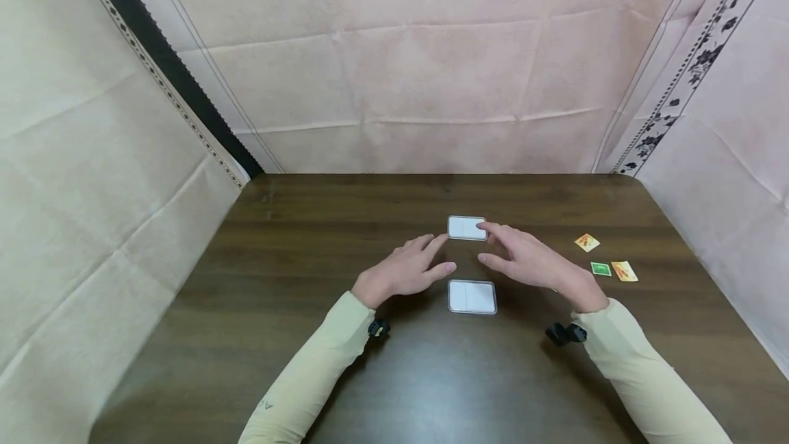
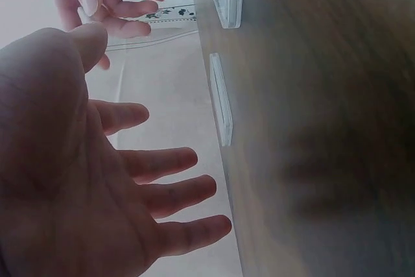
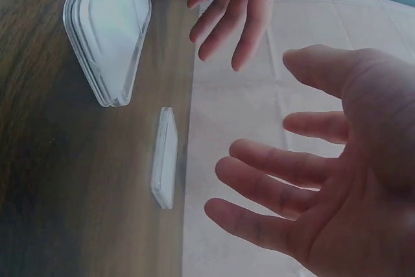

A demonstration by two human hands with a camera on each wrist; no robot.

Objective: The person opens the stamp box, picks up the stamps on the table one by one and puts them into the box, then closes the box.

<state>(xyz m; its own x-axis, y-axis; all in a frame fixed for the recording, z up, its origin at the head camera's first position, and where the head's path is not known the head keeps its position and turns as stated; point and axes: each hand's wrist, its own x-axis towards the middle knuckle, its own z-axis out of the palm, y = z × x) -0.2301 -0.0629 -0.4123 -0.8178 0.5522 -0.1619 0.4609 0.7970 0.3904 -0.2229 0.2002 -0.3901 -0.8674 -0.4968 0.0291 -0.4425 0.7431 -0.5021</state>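
Observation:
Two flat, clear-edged rectangular cases with white insides lie on the table: a far case (image 1: 464, 227) and a near case (image 1: 471, 297). My left hand (image 1: 409, 269) hovers to the left of them, fingers extended and spread, its index fingertip beside the far case's left corner in the head view. Opposite it, my right hand (image 1: 527, 255) reaches in from the right, and its index finger overlaps the far case's right edge in that view. Both wrist views show gaps between the fingers and the far case (image 3: 166, 160). Neither hand holds anything.
To the right lie three small stamp-like pieces: an orange one (image 1: 587, 242), a green one (image 1: 600, 268) and another orange-yellow one (image 1: 625, 271). The dark wooden table (image 1: 296, 238) ends at a pale cloth (image 1: 431, 88) hanging behind, with more cloth at both sides.

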